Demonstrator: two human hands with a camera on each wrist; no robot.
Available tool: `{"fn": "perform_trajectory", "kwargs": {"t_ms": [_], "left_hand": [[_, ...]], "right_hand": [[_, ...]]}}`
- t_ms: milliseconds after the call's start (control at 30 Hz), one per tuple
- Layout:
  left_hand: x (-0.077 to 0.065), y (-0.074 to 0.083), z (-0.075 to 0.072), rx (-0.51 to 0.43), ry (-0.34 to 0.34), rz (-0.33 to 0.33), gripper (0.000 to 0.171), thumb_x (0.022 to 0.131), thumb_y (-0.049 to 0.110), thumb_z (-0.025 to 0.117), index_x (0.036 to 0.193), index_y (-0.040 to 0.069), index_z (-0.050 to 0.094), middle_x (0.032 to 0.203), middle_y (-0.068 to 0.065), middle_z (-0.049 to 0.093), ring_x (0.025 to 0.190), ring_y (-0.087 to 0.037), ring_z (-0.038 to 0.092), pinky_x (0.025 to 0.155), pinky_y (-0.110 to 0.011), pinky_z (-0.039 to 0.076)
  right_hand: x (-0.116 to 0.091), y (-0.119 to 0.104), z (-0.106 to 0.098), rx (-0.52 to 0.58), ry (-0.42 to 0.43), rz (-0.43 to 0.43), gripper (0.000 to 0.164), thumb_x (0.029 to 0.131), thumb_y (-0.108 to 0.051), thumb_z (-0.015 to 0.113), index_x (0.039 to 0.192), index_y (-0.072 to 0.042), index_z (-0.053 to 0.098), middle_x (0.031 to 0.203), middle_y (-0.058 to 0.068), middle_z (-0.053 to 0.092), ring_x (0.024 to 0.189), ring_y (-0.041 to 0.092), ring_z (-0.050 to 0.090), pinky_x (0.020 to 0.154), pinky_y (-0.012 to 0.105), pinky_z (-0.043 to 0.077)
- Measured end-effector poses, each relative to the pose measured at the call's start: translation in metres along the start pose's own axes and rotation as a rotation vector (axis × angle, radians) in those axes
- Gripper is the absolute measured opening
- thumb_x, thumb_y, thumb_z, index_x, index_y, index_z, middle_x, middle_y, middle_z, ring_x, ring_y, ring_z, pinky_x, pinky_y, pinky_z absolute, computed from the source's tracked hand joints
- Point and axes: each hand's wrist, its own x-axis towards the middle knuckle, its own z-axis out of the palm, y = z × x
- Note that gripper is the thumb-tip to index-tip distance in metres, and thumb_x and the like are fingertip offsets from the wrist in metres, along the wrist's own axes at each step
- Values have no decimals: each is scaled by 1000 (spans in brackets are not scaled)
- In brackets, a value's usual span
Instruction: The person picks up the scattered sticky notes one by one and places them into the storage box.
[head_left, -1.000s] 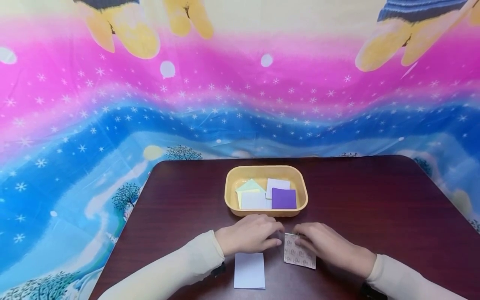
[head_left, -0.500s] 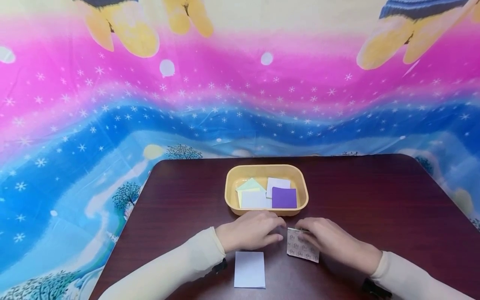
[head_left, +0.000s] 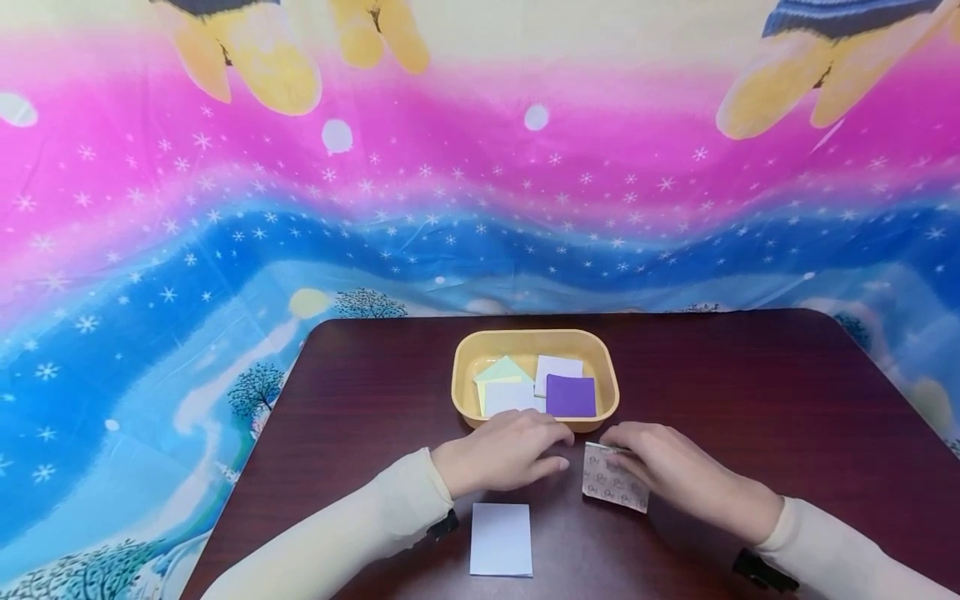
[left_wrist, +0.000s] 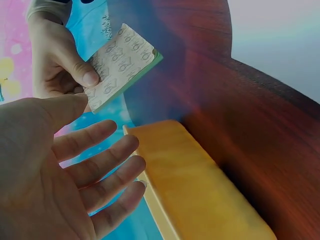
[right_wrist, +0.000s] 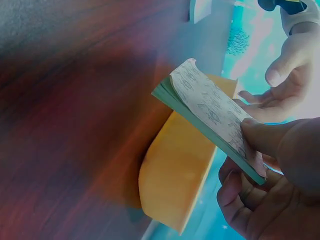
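Note:
Between thumb and fingers, my right hand (head_left: 675, 467) pinches a sticky note pad (head_left: 611, 482) by one edge. Its printed backing paper (right_wrist: 210, 102) faces up, curling at a corner, and green sheets show along the side in both wrist views. My left hand (head_left: 506, 454) is just left of the pad, holding nothing; its fingers (left_wrist: 107, 170) are spread and relaxed in the left wrist view. On the table near the left forearm lies a white pad (head_left: 501, 540). Both hands are at the near side of a yellow plastic bin (head_left: 534, 336).
Inside the bin are a purple pad (head_left: 572, 397), a light green pad (head_left: 506, 367) and several white and pale yellow ones. The dark wooden table (head_left: 720, 375) ends at a colourful printed cloth (head_left: 480, 167) behind it.
My right hand has carried the sticky note pad away from me and slightly right. The left hand has shifted forward a little beside it. The white pad has stayed in place.

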Motion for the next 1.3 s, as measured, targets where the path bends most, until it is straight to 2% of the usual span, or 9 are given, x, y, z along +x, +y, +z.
{"fn": "perform_trajectory", "kwargs": {"t_ms": [333,667,933,1300], "left_hand": [[1,0,-9,2,4,-27,33,101,38,60,128,20,67,120,6,71,110,-9,67,94,-28,53],[4,-4,-14,-30,24,-28,32,101,36,61,127,18,68,120,5,72,111,-9,67,97,-28,53],[6,-5,-18,-39,42,-24,32,101,36,62,126,17,68,116,5,72,104,-9,67,92,-26,54],[10,-10,-23,-47,50,-68,30,101,36,60,126,20,67,118,4,72,105,-10,68,88,-29,54]], "right_hand": [[2,-1,-9,-9,10,9,11,93,-13,71,103,-19,72,91,-11,71,81,-5,59,70,26,53],[5,-3,-18,-12,20,31,18,90,-9,74,104,-19,72,91,-15,69,82,-5,61,72,25,55],[9,-4,-25,-22,20,30,22,91,-9,73,110,-18,74,97,-14,73,86,-3,63,75,28,57],[14,-4,-28,-20,35,23,13,90,-9,74,98,-19,70,84,-17,65,74,-7,54,66,22,51]]}}
